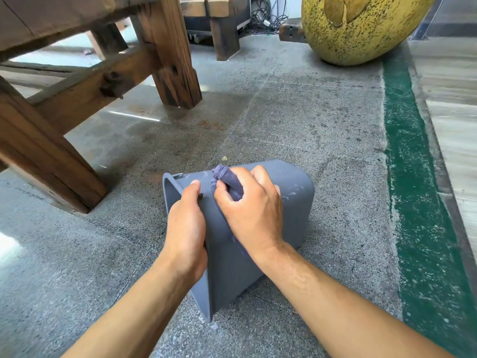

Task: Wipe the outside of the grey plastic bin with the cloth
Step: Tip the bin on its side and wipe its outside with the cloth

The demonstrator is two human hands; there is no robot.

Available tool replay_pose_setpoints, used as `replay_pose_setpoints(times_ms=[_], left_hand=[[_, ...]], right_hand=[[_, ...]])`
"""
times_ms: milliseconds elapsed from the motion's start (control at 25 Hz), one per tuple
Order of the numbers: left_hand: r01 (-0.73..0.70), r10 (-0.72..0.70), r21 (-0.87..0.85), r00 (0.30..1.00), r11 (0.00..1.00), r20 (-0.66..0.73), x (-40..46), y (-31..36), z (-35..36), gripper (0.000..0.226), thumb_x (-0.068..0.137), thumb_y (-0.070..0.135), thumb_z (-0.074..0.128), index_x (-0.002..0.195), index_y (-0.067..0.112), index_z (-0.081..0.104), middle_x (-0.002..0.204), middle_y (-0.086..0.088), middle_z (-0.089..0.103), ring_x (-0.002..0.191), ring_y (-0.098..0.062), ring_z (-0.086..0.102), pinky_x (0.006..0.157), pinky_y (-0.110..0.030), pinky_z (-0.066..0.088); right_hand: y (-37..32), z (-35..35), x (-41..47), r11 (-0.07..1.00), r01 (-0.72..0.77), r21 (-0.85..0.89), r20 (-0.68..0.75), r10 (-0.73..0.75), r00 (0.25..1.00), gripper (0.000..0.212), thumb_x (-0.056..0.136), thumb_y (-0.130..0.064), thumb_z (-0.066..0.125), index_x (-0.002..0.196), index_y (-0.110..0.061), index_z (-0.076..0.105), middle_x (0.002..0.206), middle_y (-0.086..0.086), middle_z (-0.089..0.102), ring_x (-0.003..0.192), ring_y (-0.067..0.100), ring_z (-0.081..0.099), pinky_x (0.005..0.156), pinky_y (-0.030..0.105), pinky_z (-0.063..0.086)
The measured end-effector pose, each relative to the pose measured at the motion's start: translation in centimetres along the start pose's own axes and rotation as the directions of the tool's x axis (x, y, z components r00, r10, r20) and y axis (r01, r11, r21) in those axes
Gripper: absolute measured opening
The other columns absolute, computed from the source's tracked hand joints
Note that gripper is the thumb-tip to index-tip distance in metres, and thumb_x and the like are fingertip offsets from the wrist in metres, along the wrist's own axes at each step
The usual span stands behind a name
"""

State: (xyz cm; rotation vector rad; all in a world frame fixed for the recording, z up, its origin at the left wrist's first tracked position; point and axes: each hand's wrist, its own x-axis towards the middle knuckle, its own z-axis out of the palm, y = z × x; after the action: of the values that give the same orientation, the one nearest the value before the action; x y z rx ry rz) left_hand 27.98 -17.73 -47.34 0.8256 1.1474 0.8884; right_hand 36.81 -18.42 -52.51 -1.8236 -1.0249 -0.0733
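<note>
The grey plastic bin (291,215) lies on its side on the concrete floor, its open mouth facing left. My left hand (187,228) grips the bin's rim, thumb on the outside wall and fingers hidden inside. My right hand (251,210) presses a bunched purple-blue cloth (228,180) against the upturned side of the bin, near the rim. White smudges show on the bin's wall to the right of my right hand. Part of the cloth is hidden under my palm.
A heavy wooden bench (77,81) stands at the left with thick legs close to the bin. A large yellow speckled rounded object (358,27) sits at the back right. A green painted strip (415,177) runs along the floor on the right. Cables (265,16) lie at the back.
</note>
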Motion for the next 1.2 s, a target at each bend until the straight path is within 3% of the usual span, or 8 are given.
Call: replay_pose_setpoints(times_ms=[240,400,640,960,1200], left_hand=[[0.024,-0.019,0.065,0.998,0.998,-0.065,0.4,0.0,-0.5,0.041,0.104,0.037,0.048,0.087,0.010,0.074,0.093,-0.009,0.082,0.086,-0.025,0.074,0.096,-0.045,0.055],[0.044,-0.037,0.073,0.994,0.996,-0.098,0.8,0.2,-1.1,0.035,0.104,0.032,0.049,0.089,0.010,0.072,0.087,-0.005,0.082,0.088,-0.024,0.077,0.091,-0.041,0.056],[0.044,-0.036,0.071,0.994,0.997,-0.102,1.3,0.5,-1.9,0.030,0.104,0.029,0.050,0.092,0.011,0.071,0.083,-0.001,0.082,0.076,-0.017,0.077,0.094,-0.040,0.056],[0.054,-0.050,0.069,0.997,0.996,-0.066,2.2,0.5,-3.0,0.033,0.104,0.034,0.050,0.101,0.009,0.071,0.100,-0.007,0.081,0.099,-0.024,0.076,0.104,-0.048,0.051],[0.050,-0.044,0.064,0.995,0.997,-0.088,2.7,0.5,-3.2,0.033,0.104,0.036,0.050,0.100,0.010,0.070,0.095,-0.004,0.082,0.095,-0.021,0.077,0.102,-0.047,0.053]], right_hand=[[1.2,0.4,0.5,1.000,-0.022,-0.017,-0.004,0.022,1.000,0.015,0.083,-0.041,0.069,0.092,-0.030,0.074,0.082,-0.002,0.055,0.069,0.030,0.053,0.073,0.042,0.048],[2.9,0.7,1.4,0.996,-0.074,-0.043,0.001,0.074,0.997,0.015,0.085,-0.042,0.067,0.091,-0.029,0.073,0.082,-0.001,0.054,0.070,0.034,0.053,0.076,0.044,0.047],[5.0,0.6,2.8,0.988,-0.141,-0.064,0.032,0.143,0.989,0.021,0.088,-0.045,0.062,0.095,-0.027,0.071,0.091,0.001,0.057,0.082,0.036,0.058,0.082,0.041,0.047],[8.0,0.1,5.0,0.971,-0.211,-0.114,0.041,0.217,0.975,0.023,0.087,-0.046,0.060,0.086,-0.024,0.063,0.087,-0.001,0.049,0.084,0.035,0.058,0.084,0.043,0.049],[10.0,-0.2,6.6,0.950,-0.267,-0.163,0.013,0.272,0.962,0.022,0.088,-0.045,0.059,0.078,-0.026,0.054,0.090,0.000,0.048,0.087,0.036,0.057,0.083,0.042,0.046]])
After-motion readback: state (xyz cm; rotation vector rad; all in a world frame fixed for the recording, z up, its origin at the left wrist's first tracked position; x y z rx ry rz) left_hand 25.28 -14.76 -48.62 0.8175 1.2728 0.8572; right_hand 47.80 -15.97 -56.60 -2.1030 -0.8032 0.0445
